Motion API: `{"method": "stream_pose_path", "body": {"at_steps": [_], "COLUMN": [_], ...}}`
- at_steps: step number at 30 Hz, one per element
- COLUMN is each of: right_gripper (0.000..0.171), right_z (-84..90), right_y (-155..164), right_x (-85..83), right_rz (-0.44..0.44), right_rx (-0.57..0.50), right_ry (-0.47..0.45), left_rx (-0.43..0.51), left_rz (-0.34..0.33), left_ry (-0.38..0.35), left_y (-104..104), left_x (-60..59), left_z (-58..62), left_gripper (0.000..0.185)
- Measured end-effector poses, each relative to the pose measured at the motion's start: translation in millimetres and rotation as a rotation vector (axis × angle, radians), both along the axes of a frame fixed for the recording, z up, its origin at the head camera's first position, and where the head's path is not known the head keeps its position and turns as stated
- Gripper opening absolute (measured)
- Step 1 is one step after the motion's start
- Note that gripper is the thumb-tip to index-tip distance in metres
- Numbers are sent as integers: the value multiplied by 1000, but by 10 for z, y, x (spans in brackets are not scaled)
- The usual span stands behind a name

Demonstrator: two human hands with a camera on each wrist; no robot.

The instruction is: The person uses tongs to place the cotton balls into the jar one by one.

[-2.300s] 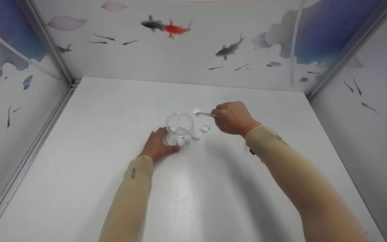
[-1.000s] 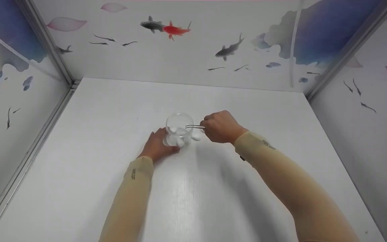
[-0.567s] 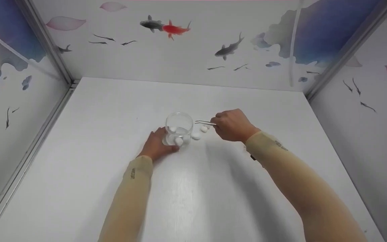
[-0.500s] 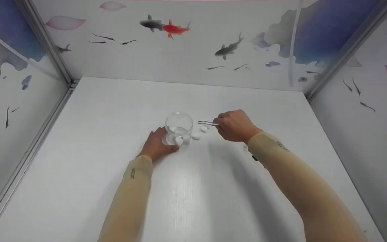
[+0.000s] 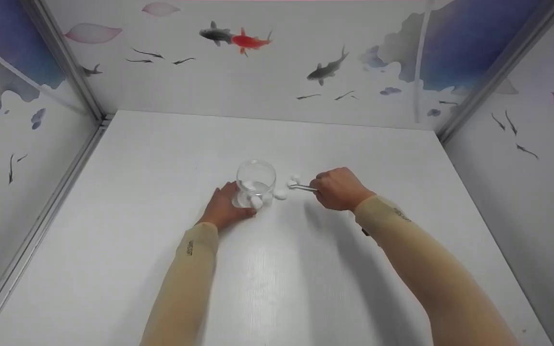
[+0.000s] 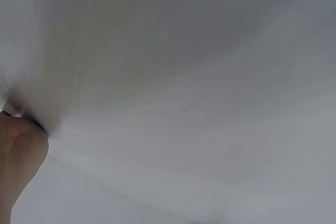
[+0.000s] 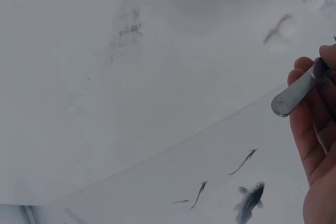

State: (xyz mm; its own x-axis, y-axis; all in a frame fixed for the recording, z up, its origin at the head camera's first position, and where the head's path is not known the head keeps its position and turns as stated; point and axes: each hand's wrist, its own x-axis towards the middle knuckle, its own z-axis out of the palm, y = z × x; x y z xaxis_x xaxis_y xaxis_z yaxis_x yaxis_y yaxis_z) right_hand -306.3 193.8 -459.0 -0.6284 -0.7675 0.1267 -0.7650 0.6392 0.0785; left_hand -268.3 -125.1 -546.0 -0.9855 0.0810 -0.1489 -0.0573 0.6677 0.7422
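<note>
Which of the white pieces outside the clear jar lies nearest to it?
The front white piece, close beside the clear jar; the other pieces lie farther off, by the tips of the tweezers.

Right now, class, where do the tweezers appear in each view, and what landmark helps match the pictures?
Head: tweezers just right of centre.
Left wrist: not in it.
Right wrist: broad end toward the right edge.
Shared landmark, head and right wrist only: the lone grey fish on the back wall.
</note>
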Motion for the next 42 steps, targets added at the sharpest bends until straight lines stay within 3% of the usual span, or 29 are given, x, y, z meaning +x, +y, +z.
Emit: {"method": "stream_pose_path", "body": {"at_steps": [20, 36, 42], "right_gripper": [6, 13, 12], "right_z": [-236, -310, -277], "right_y": [-201, -266, -198], "right_x": [-53, -26, -49], "right_rz": [45, -33, -13], "right_rx": [152, 111, 58], "right_ry": [-5, -18, 30], "left_rx": [4, 2, 2], "left_rz": [0, 19, 12], "left_ry": [-20, -16, -18], "left_y": [24, 16, 6], "left_x": [4, 17, 17], "left_z": [-12, 13, 27], "left_gripper": [104, 102, 103]}}
